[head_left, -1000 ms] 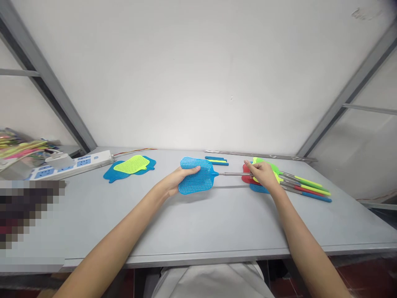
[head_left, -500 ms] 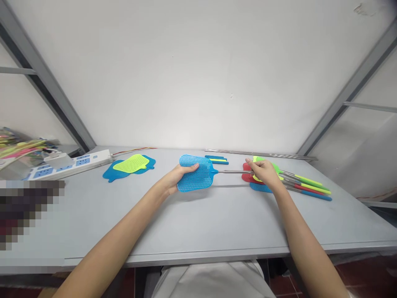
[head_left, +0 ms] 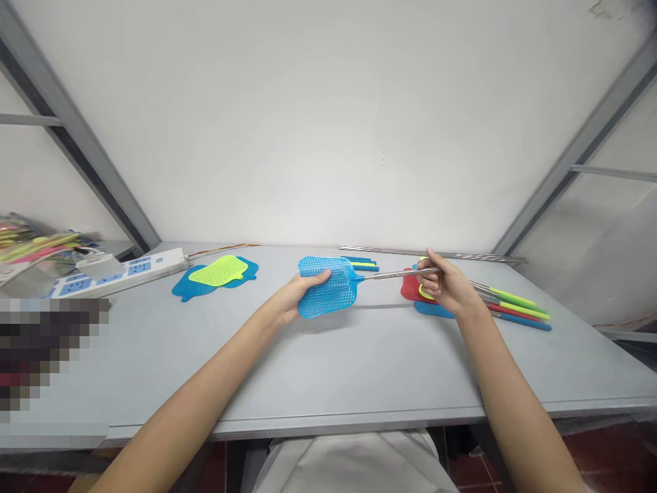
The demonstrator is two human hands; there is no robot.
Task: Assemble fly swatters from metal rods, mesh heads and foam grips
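A blue perforated fly swatter head (head_left: 333, 294) is pinched by its left side in my left hand (head_left: 295, 296), thumb on top. From its neck a thin metal rod (head_left: 387, 274) runs to the right, tilted slightly up. My right hand (head_left: 448, 282) grips the rod's other end between thumb and fingers. Beneath and behind that hand lies a pile of fly swatters, with a red head (head_left: 410, 287) and a blue head (head_left: 431, 309) showing. Their coloured handles (head_left: 518, 311) point right. My right hand hides part of the pile.
Loose blue and yellow-green swatter heads (head_left: 218, 271) lie on the grey table (head_left: 308, 376) at the left, beside a white power strip (head_left: 123, 274). Several short coloured handles (head_left: 362, 264) and long metal rods (head_left: 462, 255) lie along the wall.
My right hand has turned palm up and shifted slightly right along the rod. The rod's right end has risen. My left hand keeps its hold on the blue head.
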